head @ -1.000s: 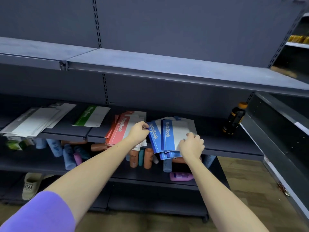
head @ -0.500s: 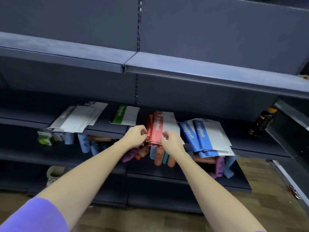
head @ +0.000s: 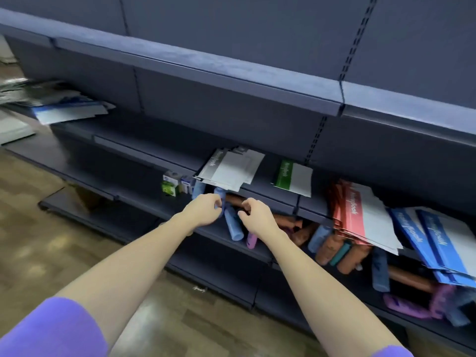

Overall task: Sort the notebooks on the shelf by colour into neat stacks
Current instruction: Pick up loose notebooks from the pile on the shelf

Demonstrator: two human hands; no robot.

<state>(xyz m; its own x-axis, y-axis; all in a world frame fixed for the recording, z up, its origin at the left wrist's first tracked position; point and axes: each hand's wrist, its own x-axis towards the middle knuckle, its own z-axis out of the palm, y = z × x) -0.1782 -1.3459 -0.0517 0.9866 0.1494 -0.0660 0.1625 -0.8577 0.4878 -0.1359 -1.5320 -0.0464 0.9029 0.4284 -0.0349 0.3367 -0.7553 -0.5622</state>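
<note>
Grey notebooks (head: 231,168) just above both empty, loosely curled hands.

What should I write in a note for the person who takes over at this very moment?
Left hand and right hand: both in front of the shelf edge, fingers loosely curled, holding nothing.
Notebooks on the middle shelf, left to right: grey stack, single green notebook, red stack, blue stack. More blue-and-white notebooks lie far left.
Done: colours are grouped.
Left: the grey, red and blue stacks are fanned and overhang the edge, so square them up; probably bring the far-left pile over.
</note>
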